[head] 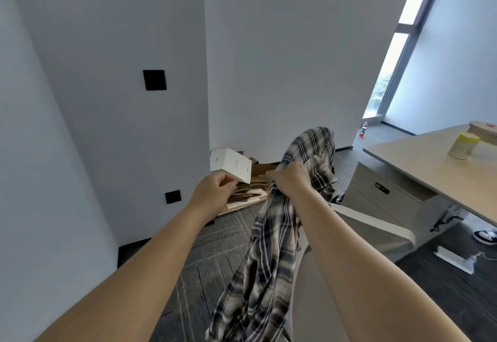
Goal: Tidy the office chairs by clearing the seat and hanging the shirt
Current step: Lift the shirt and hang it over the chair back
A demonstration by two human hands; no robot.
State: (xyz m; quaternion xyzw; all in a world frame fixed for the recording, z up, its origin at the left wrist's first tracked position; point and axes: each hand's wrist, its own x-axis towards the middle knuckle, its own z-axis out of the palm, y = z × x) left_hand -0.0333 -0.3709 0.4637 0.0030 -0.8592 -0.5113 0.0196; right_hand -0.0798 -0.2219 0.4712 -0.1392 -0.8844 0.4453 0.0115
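Both arms out in front, head view. Right hand has its fingers curled tight round a bunched fold of the plaid shirt, holding it up in the air. The shirt is black/grey/cream check; upper part flops over past the hand toward the wall, the long rest hangs down between the forearms to the bottom edge of frame, clear of the floor as far as visible

Left hand pinches the lower corner of a small white box, thumb and fingertips on it, box tilted and held up off the floor

Just behind the box: pile of flattened cardboard on the grey carpet in the wall corner

Chair: light grey part visible right of the shirt, under the right forearm; can't tell whether it's the seat or the back. Shirt hangs in front of it, contact not clear

Right side: light wood desk with a yellow-lidded container on top, drawer unit under it. Red-capped bottle on the floor by the window. White power strip and a shoe on the floor under the desk. Two black wall plates, upper plate, lower plate
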